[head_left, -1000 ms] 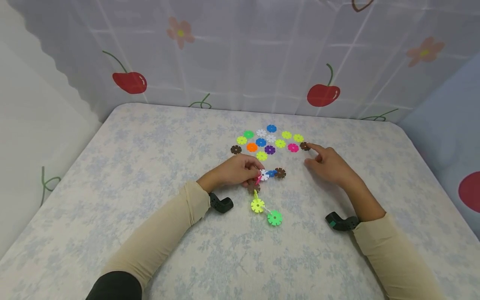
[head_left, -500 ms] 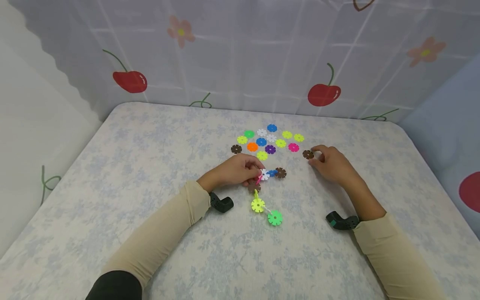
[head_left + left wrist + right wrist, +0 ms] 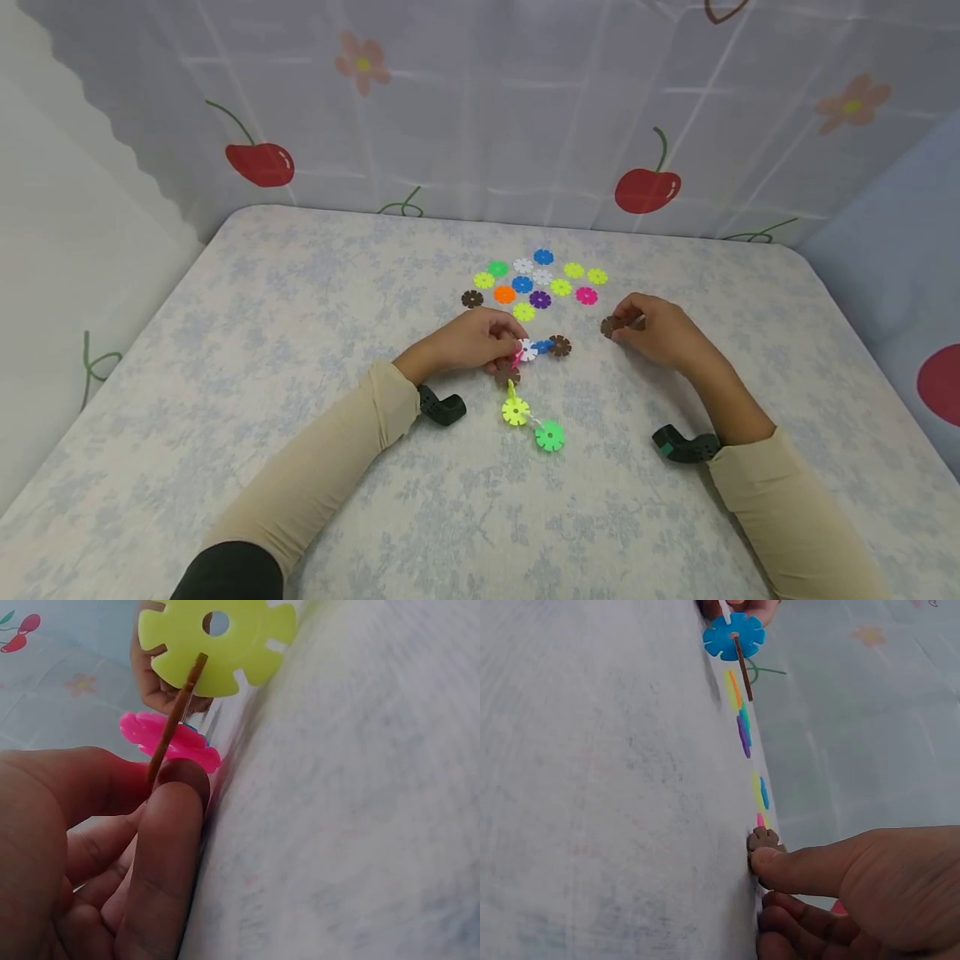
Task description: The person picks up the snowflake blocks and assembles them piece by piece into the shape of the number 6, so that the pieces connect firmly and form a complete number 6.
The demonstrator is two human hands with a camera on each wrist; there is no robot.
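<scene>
Floral-patterned bench (image 3: 375,517): left hand (image 3: 472,340) pinches the disc chain (image 3: 508,377) mid-bench; right hand (image 3: 662,333) pinches a brown disc (image 3: 608,327) to its right. Likely light, stiff plastic (slippery, perhaps); hold by rims.

Brown disc (image 3: 179,709) edge-on in left grip (image 3: 109,851), against yellow disc (image 3: 217,654)

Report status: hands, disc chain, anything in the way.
Left hand pinches disc chain. Right hand pinches separate brown disc. No obstacle seen between brown disc and chain.

Left hand (image 3: 471,340) and right hand (image 3: 662,333) both pinch, apart; 2 forearms (image 3: 322,467) slant inward.
</scene>
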